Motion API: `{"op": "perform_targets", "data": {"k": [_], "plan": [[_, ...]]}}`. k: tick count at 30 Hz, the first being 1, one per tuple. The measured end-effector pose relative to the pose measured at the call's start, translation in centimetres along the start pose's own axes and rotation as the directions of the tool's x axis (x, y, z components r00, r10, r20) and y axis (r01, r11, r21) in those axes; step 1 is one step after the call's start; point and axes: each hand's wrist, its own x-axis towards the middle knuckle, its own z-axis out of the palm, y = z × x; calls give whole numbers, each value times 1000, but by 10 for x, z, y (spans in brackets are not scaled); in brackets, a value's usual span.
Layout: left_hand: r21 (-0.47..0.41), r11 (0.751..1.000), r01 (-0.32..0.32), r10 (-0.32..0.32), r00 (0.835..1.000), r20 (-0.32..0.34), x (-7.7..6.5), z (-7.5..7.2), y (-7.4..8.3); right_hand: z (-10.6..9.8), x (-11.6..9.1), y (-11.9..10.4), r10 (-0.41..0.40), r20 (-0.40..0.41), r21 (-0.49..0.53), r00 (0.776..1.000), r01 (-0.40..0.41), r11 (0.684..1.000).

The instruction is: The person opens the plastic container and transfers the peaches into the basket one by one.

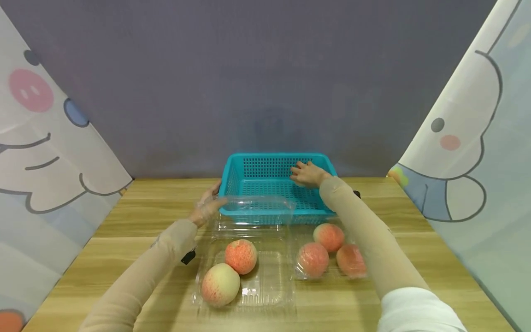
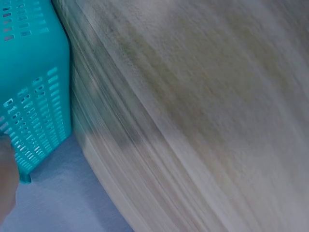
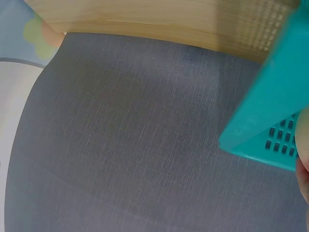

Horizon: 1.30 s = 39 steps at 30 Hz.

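My left hand [image 1: 206,205] is at the left end of a blue-green plastic basket [image 1: 278,212], fingers along its outer wall and thumb pointing across the front corner. My right hand [image 1: 308,175] reaches over the basket's right end, fingers spread toward the inside, with nothing seen in them. In front of the basket, a clear plastic clamshell box [image 1: 271,281] holds an orange-red peach [image 1: 241,257] and a paler peach [image 1: 221,285]. Its raised lid [image 1: 257,203] overlaps the basket's front and part of my left hand.
A second clear box to the right holds three peaches [image 1: 313,260], partly covered by my right sleeve [image 1: 373,240]. All this stands on a wooden table [image 1: 162,198]. Behind rises a grey wall [image 1: 265,92], with cartoon-printed sheets [image 1: 460,124] at both sides.
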Motion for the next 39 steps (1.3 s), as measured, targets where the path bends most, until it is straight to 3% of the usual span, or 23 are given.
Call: {"op": "perform_targets", "data": {"k": [14, 26, 39], "plan": [[5, 1000, -19, 19, 1000, -3, -5, 2, 5, -4, 2, 1, 135, 164, 112, 977, -154, 982], [8, 1000, -20, 20, 1000, -7, -10, 7, 14, 6, -1, -4, 72, 200, -11, 977, -72, 997], [19, 1000, -14, 14, 1000, -5, -11, 7, 16, 6, 0, -9, 58, 278, 21, 959, -67, 998]]}}
